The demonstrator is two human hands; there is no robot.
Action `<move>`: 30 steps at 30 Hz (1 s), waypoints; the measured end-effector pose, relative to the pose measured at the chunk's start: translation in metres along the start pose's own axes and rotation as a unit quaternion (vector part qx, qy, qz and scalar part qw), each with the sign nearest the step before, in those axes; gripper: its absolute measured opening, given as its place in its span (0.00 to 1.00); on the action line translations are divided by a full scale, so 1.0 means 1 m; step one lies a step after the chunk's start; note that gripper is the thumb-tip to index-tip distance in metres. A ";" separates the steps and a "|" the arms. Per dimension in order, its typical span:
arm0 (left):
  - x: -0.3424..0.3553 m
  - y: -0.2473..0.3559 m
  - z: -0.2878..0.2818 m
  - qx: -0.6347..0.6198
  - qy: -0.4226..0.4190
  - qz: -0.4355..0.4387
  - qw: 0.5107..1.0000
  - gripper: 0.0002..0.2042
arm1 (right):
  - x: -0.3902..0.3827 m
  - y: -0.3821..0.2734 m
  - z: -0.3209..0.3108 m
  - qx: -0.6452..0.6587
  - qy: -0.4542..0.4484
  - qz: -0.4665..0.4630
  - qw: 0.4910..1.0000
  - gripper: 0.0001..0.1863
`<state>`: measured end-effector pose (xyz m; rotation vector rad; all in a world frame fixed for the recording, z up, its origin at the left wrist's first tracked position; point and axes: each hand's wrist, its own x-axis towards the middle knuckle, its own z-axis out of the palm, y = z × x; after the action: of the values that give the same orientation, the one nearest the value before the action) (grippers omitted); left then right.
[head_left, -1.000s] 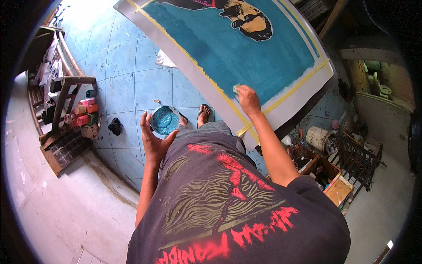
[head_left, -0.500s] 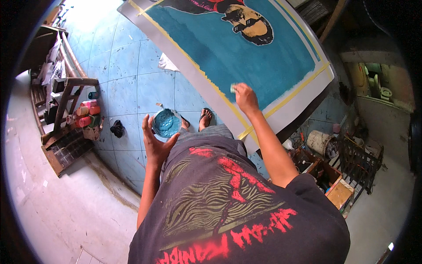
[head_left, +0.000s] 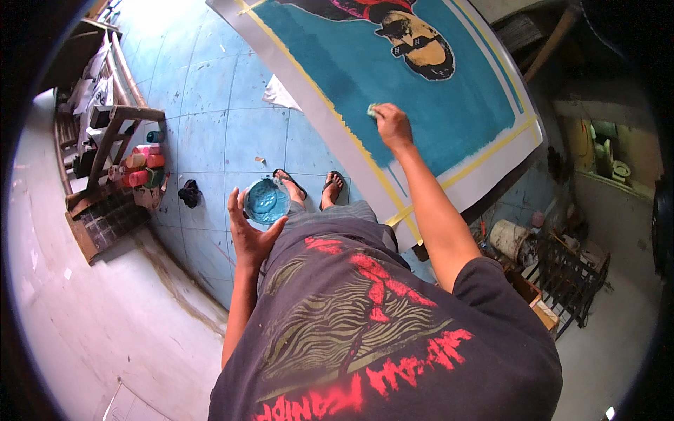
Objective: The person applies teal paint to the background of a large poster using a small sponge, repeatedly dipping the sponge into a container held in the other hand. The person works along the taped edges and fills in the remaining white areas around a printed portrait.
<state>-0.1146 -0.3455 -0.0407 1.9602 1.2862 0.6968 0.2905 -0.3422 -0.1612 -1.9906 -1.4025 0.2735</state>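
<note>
My left hand (head_left: 247, 237) is curved around a round, clear-looking tub of teal paint (head_left: 267, 201), thumb on one side and fingers on the other, at waist height. In my right hand (head_left: 394, 129) a small pale green sponge-like pad (head_left: 372, 110) is pinched, and it rests against or just over the teal area near the painting's left border. That painting (head_left: 330, 74) is a large white sheet with a teal ground and a figure in dark glasses at its far end. Yellow masking tape (head_left: 342, 126) borders the teal, with ragged paint edges along it.
Several paint jars (head_left: 149, 161) stand by a wooden rack (head_left: 116, 133) at the left. A dark crumpled rag (head_left: 189, 193) and a white cloth (head_left: 279, 93) lie on the blue tiled floor (head_left: 203, 140). To the right are a paint-stained bucket (head_left: 508, 237) and a dark slatted crate (head_left: 569, 270).
My right hand has moved the pad farther up along the teal, away from my body. The tub stays in my left hand. The whole view has shifted slightly.
</note>
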 end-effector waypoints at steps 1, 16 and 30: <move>0.000 0.001 0.000 -0.003 -0.001 -0.003 1.000 0.56 | 0.002 0.002 0.001 0.001 0.018 -0.003 1.000 0.09; 0.000 -0.003 0.006 0.021 0.038 -0.013 0.999 0.55 | 0.018 -0.011 0.016 -0.004 -0.045 -0.036 0.998 0.09; -0.002 -0.008 0.008 0.021 0.042 -0.047 0.998 0.56 | 0.071 -0.026 0.059 -0.016 -0.085 -0.096 0.992 0.09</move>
<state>-0.1132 -0.3470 -0.0519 1.9089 1.4449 0.7173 0.2680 -0.2497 -0.1741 -1.8755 -1.7040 0.3416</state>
